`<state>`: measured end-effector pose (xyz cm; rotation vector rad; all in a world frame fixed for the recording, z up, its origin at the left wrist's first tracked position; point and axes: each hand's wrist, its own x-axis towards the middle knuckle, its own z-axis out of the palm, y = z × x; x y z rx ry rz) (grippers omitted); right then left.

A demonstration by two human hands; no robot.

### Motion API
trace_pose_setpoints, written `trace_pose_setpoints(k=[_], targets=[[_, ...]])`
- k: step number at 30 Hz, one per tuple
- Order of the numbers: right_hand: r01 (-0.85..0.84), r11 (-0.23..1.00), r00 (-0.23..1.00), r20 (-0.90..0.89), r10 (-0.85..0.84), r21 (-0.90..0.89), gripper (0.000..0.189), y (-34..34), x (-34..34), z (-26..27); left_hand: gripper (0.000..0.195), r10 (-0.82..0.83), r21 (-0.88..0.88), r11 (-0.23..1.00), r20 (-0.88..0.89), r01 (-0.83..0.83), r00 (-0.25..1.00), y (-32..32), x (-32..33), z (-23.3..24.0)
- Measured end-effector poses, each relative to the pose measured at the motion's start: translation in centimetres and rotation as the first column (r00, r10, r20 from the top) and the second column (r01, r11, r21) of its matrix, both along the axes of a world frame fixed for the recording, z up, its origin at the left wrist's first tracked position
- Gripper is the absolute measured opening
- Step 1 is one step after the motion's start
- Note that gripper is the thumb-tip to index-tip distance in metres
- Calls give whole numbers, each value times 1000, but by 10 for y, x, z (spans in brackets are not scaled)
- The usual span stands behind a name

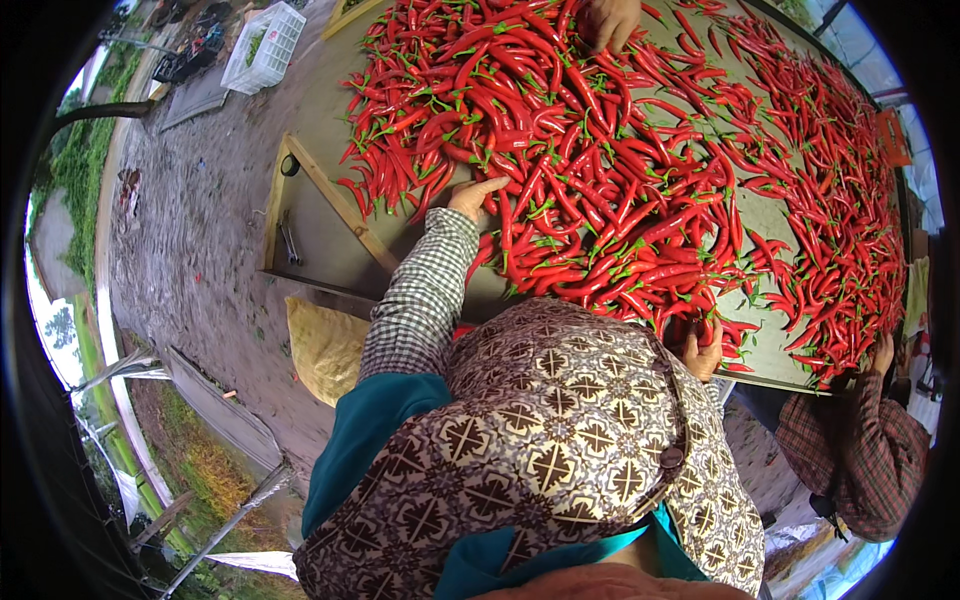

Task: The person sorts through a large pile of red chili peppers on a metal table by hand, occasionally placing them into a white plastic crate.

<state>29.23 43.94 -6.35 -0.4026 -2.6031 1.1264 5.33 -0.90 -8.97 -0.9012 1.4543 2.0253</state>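
Note:
Red chili peppers (592, 172) with green stems lie in a broad heap over a flat table (750, 300). My left hand (471, 198), in a checked sleeve, rests at the heap's left edge with its index finger stretched over the peppers; whether it grips one cannot be told. Near the table's front edge, my right hand (703, 352) has its fingers and thumb around a red chili pepper (706, 328). Other peppers lie close to both hands.
Another person's hand (616, 22) reaches into the heap from the far side. A co-worker in a plaid shirt (855, 450) stands at the right. Wooden strips (341, 206) and wrenches (289, 241) lie left, a yellow sack (326, 352) below, a white crate (266, 49) beyond.

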Motion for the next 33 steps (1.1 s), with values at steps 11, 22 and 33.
trace_pose_setpoints(k=[11,22,33], targets=[[34,999,999,6,-34,-20,47,-6,-2,6,39,-728,-884,130,222,449,648,17,11,113],[34,999,996,78,-35,15,50,-5,-4,6,34,-849,-941,-258,113,-218,516,33,-35,46],[46,998,996,75,-49,47,50,-2,-7,2,29,-776,-969,55,-192,-240,600,-32,-1,31]])
